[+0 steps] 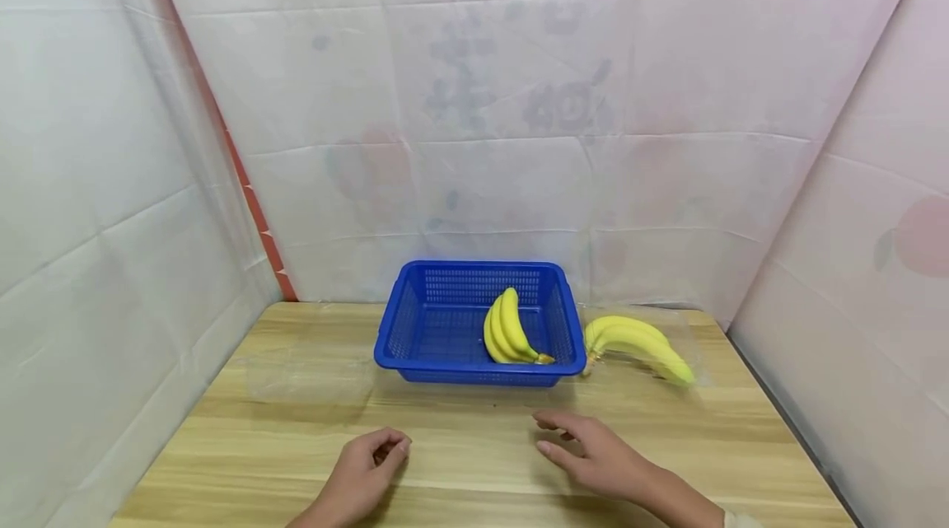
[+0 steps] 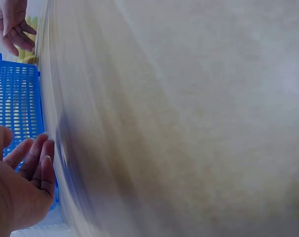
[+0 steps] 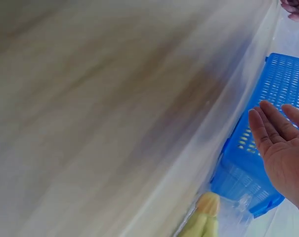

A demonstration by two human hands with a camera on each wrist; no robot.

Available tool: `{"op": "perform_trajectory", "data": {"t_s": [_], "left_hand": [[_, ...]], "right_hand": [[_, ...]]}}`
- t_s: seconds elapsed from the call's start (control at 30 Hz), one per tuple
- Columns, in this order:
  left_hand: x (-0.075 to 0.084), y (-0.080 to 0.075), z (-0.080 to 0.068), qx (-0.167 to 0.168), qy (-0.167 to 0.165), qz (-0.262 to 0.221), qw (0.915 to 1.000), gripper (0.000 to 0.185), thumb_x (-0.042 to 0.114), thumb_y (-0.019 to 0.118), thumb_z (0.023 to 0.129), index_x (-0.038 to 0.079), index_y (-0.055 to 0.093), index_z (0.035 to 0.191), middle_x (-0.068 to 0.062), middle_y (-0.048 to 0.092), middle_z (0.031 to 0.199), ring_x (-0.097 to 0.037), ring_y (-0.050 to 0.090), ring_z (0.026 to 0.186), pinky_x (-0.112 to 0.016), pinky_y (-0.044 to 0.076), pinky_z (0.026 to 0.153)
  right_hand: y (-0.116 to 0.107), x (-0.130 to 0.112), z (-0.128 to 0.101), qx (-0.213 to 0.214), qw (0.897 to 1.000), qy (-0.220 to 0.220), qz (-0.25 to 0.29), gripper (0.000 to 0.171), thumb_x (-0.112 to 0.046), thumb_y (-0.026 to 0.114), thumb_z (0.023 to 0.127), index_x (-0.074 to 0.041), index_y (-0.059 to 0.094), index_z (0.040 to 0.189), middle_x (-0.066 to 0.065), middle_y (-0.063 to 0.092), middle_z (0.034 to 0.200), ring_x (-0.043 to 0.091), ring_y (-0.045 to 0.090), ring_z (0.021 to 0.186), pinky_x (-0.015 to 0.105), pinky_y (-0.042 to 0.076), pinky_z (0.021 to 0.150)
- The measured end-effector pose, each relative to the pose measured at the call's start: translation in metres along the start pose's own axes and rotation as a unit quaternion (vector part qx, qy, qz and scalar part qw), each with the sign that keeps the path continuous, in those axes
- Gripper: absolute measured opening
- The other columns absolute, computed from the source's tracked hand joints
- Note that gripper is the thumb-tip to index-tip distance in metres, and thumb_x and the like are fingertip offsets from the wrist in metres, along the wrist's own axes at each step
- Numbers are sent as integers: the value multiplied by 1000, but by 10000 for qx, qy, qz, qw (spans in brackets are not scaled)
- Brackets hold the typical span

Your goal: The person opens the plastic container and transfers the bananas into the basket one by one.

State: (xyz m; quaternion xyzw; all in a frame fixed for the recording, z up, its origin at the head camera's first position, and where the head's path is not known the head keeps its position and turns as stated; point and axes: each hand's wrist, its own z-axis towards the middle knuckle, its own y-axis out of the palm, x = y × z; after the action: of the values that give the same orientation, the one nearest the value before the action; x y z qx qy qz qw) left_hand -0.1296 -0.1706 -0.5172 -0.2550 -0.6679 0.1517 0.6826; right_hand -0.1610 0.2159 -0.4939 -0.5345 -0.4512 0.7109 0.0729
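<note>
A blue plastic basket (image 1: 482,376) with slotted walls stands near the back of the wooden table, a small bunch of bananas (image 1: 506,330) lying in its right half. To its right, a second bunch of bananas (image 1: 630,338) lies on a clear plastic tray (image 1: 693,338). My left hand (image 1: 365,466) is in front of the basket's left end, fingers loosely curled with nothing in them. In front of the right end is my right hand (image 1: 593,454), fingers relaxed and thumb apart, holding nothing. Both wrist views show the hands before the basket's slotted side.
Left of the basket sits a clear plastic container (image 1: 307,376), hard to make out against the wood. Pale printed sheets (image 1: 489,182) hang as walls behind and at both sides of the table (image 1: 460,462).
</note>
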Motion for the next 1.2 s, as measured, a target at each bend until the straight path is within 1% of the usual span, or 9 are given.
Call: {"op": "perform_trajectory", "data": {"t_s": [0.13, 0.27, 0.4, 0.53, 0.8, 0.9, 1.03, 1.13, 1.2], "left_hand": [[4, 0, 4, -129, 203, -70, 9997, 27, 33, 65, 108, 10, 78, 112, 2, 75, 93, 1, 62, 82, -20, 53, 73], [6, 3, 7, -280, 455, -227, 9983, 27, 30, 65, 108, 7, 77, 116, -1, 76, 95, 0, 63, 83, -20, 53, 72], [5, 6, 5, -435, 676, -282, 9964, 27, 27, 65, 108, 4, 75, 118, -4, 77, 96, 2, 61, 81, -19, 53, 71], [4, 6, 2, -540, 726, -341, 9953, 28, 26, 65, 108, 3, 74, 120, -5, 77, 97, 3, 61, 80, -20, 53, 70], [-1, 2, 3, -463, 511, -317, 9971, 27, 28, 65, 108, 6, 75, 121, -2, 77, 99, 1, 61, 84, -20, 52, 72], [-1, 0, 5, -392, 537, -266, 9974, 26, 28, 65, 108, 7, 75, 120, -1, 76, 99, 2, 61, 84, -19, 52, 73], [-1, -2, 8, -348, 602, -174, 9974, 26, 28, 65, 108, 6, 75, 120, -1, 77, 98, 2, 61, 83, -19, 52, 72], [-1, -2, 9, -313, 590, -127, 9977, 26, 28, 65, 108, 7, 75, 120, -1, 77, 98, 2, 61, 83, -20, 52, 72], [0, -2, 9, -276, 580, -104, 9979, 27, 28, 65, 108, 7, 75, 120, -1, 77, 97, 2, 61, 83, -20, 51, 72]], "right_hand": [[0, 4, -4, 78, 9999, -77, -86, 52, -39, 56, 112, 0, 61, 147, 16, 69, 145, 33, 69, 128, 41, 61, 99], [0, 6, -8, 212, 9995, 132, -175, 52, -41, 57, 111, -3, 63, 145, 13, 70, 144, 35, 69, 127, 43, 61, 99], [0, 7, -12, 969, 9921, 479, -642, 46, -42, 63, 108, -8, 69, 139, 7, 74, 138, 34, 70, 127, 50, 59, 103], [-4, 8, -12, 1973, 9734, 708, -923, 35, -33, 71, 103, -10, 75, 130, 3, 78, 127, 30, 73, 121, 53, 59, 104], [-28, 17, -6, 2655, 9566, 909, -783, 32, -30, 66, 107, -8, 75, 129, 10, 79, 123, 35, 72, 119, 58, 59, 98], [-43, 23, -1, 3163, 9419, 428, -1046, 28, -22, 69, 104, -3, 75, 124, 15, 79, 119, 39, 72, 115, 61, 57, 97], [-68, 37, 6, 3957, 9083, -94, -1353, 28, -10, 74, 97, 5, 73, 121, 25, 76, 119, 49, 68, 114, 66, 49, 99], [-88, 51, 10, 4293, 8906, 135, -1497, 38, -15, 74, 97, 7, 69, 128, 32, 69, 130, 56, 60, 121, 71, 42, 103], [-101, 60, 11, 4234, 8893, 603, -1618, 51, -26, 70, 100, 7, 63, 138, 35, 59, 142, 60, 51, 131, 75, 36, 106]]}}
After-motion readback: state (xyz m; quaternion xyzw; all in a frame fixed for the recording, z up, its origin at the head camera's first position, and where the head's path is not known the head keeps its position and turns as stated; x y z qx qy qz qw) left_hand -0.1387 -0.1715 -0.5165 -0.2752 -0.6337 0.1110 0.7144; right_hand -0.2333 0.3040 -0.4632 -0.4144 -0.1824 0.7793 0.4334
